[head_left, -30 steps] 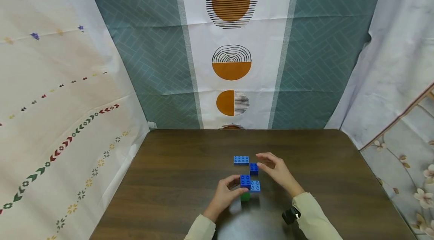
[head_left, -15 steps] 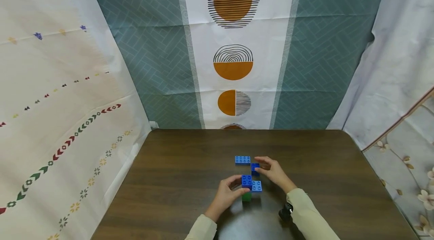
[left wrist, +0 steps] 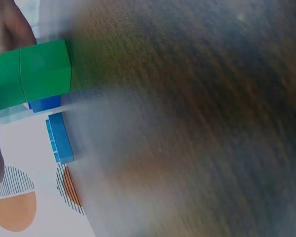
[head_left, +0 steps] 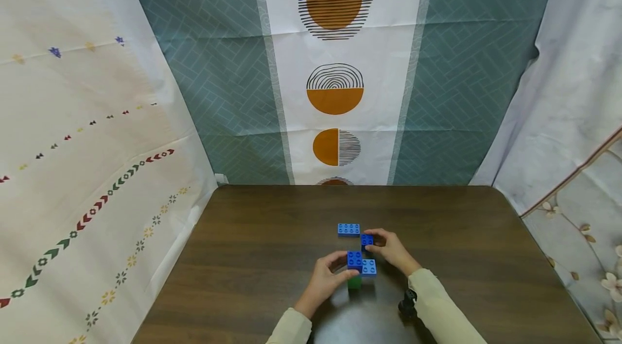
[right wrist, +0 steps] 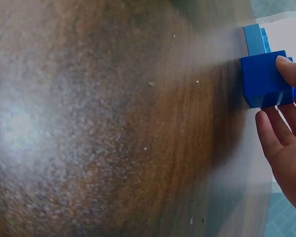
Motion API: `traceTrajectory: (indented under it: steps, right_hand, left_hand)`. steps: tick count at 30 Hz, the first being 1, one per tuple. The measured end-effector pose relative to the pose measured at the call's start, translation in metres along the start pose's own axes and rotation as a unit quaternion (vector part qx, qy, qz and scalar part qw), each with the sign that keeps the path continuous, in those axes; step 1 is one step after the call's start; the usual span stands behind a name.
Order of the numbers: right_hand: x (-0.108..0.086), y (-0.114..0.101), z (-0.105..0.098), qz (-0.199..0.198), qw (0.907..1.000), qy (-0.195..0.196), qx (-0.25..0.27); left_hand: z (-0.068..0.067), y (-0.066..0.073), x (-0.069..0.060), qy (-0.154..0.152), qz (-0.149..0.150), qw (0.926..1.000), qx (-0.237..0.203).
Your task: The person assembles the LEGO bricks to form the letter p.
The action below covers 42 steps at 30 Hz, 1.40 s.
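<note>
My left hand [head_left: 323, 279] grips a small stack of toy building bricks between thumb and fingers. Its top is a dark blue brick [head_left: 355, 259], with a light blue brick [head_left: 369, 268] jutting out to the right and green bricks [left wrist: 44, 69] underneath. Just beyond the stack, my right hand [head_left: 392, 253] pinches a separate dark blue square brick [head_left: 366, 240], which appears to stand on the table. In the right wrist view the thumb presses one side of this brick [right wrist: 264, 79], with fingers at its other side.
A longer light blue brick [head_left: 349, 229] lies on the brown table [head_left: 262, 257], behind and left of the brick in my right hand. The table's far edge meets a patterned cloth [head_left: 233, 117], and a cream cloth [head_left: 97, 171] hangs at the left.
My right hand has come in from the right and closed its thumb and fingers on the separate dark blue brick. The left hand keeps its grip on the stack.
</note>
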State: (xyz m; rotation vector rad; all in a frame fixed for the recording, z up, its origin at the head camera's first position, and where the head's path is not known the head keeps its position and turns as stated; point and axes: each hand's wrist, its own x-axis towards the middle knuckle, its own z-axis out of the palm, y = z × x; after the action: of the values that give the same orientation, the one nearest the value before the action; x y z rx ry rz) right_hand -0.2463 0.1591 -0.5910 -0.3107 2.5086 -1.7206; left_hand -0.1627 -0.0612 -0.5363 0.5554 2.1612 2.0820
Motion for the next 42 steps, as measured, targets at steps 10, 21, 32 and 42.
traceTrajectory:
  steps: [10, 21, 32, 42]
  right_hand:
    - [-0.003, -0.004, -0.003, 0.004, 0.9999, 0.011, -0.011]
    - [-0.015, -0.018, -0.019, -0.073, 0.9972, -0.005, -0.012]
    - [-0.039, -0.050, -0.030, -0.105, 0.9937, 0.027, -0.030]
    - [-0.061, -0.079, -0.038, -0.127, 0.9914, 0.014, -0.026]
  left_hand:
    - [-0.001, -0.002, 0.000, -0.003, 0.018, 0.9998, 0.012]
    - [-0.001, 0.003, -0.001, -0.005, 0.010, 0.9999, 0.012]
    - [-0.001, -0.028, 0.004, 0.006, -0.007, 0.9998, 0.015]
    - [0.000, -0.030, 0.004, 0.008, -0.001, 0.9999, 0.008]
